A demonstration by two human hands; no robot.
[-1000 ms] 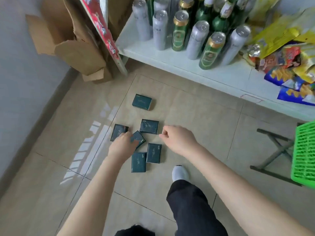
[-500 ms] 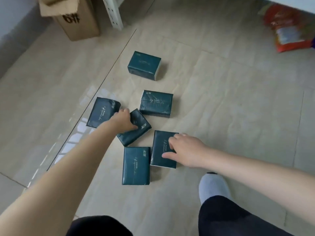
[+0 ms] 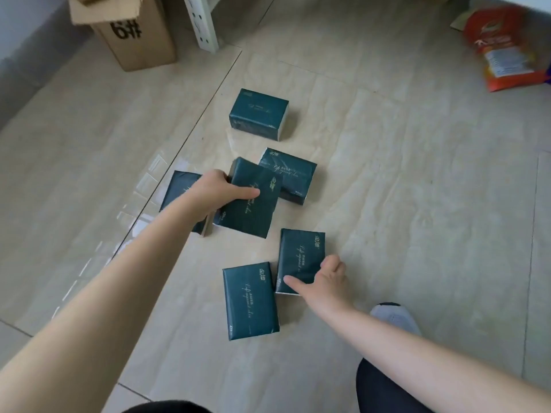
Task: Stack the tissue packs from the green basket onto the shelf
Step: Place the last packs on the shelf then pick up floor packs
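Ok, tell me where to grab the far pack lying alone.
The far pack lies flat on the floor with nothing touching it, so both long sides are free. It is probably best taken from above, across its short width: thumb on the near long side, fingers on the far one.

Shop stockroom: marked cardboard carton (image 3: 134, 34) at upper left, white perforated shelf upright (image 3: 202, 22), snack bag (image 3: 504, 52) at upper right, tiled floor (image 3: 417, 204).

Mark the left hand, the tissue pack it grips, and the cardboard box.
left hand (image 3: 213, 190), head view, back of the hand.
gripped tissue pack (image 3: 256, 216), head view, middle of its top face.
cardboard box (image 3: 140, 46), head view, its printed side.
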